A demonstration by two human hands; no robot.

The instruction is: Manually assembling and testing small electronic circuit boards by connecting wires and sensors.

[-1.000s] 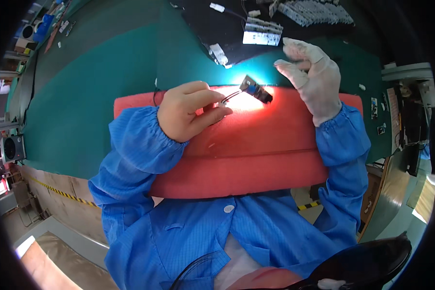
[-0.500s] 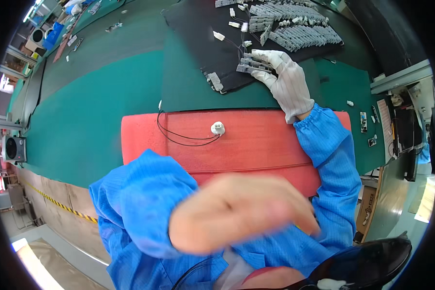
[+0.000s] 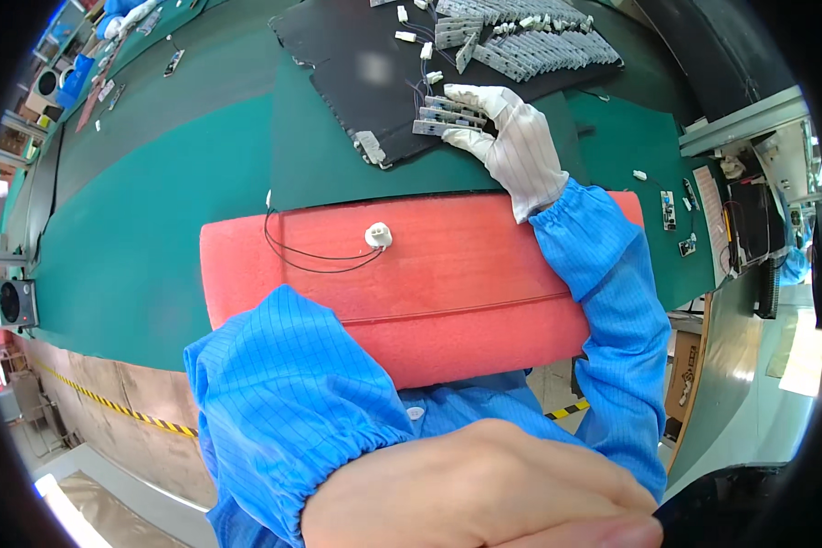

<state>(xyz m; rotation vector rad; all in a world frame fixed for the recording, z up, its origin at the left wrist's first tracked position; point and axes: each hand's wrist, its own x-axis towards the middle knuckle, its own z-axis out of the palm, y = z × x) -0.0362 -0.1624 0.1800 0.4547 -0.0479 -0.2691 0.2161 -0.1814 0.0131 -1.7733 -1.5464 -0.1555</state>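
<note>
My right hand (image 3: pixel 521 151), in a white glove, pinches a small row of narrow grey circuit-board strips (image 3: pixel 447 117) between thumb and fingers. Thin wires with white connectors run from the strips, which rest at the near edge of a black foam mat (image 3: pixel 338 64). My bare left hand (image 3: pixel 484 484) is large and close at the bottom, pointing right, with its fingers bent and pressed together. The lower edge cuts off the fingertips, so anything in them is hidden. A white round socket (image 3: pixel 378 236) with two black wires lies on a red foam block (image 3: pixel 447 274) between my arms.
Rows of similar strips (image 3: pixel 548 50) fill the mat's far right. A green mat (image 3: pixel 155 219) covers the table to the left. Loose small circuit boards (image 3: pixel 669 210) lie at the right beside a metal frame post (image 3: pixel 749 123). A boxy device with a round front (image 3: pixel 14 303) stands far left.
My left hand has moved down and right toward the lower edge. The view has shifted slightly, moving the scene left. My right hand stays around the strips.
</note>
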